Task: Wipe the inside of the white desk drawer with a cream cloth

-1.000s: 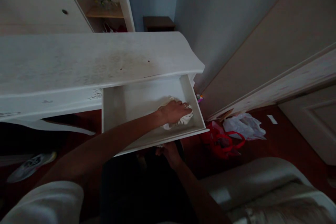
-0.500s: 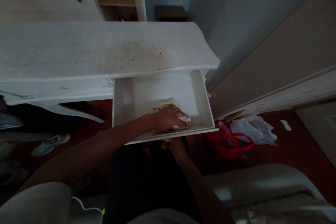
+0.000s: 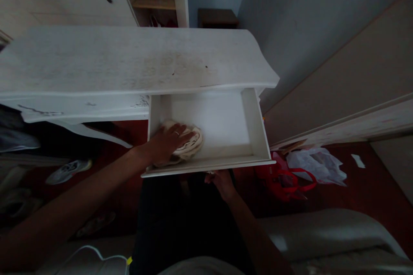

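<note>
A white drawer (image 3: 222, 116) is pulled out of a white table (image 3: 112, 58) whose top has brown smudges. Inside its front left corner, my left hand (image 3: 169, 141) presses on a crumpled cream cloth (image 3: 192, 144), a ring on one finger. Below the drawer's front edge is my right hand (image 3: 221, 180), its fingers curled at the underside of the front; what they grip is too dark to make out.
On the red floor at the right lie a red bag (image 3: 280, 176) and a white plastic bag (image 3: 318, 165). A shoe (image 3: 68, 172) is at the left. A grey padded seat edge (image 3: 335, 227) is at the lower right; a wall rises on the right.
My left hand and the cloth have moved left across the drawer, from its front right part to the front left corner. My right hand stays under the drawer front. The view has shifted slightly.
</note>
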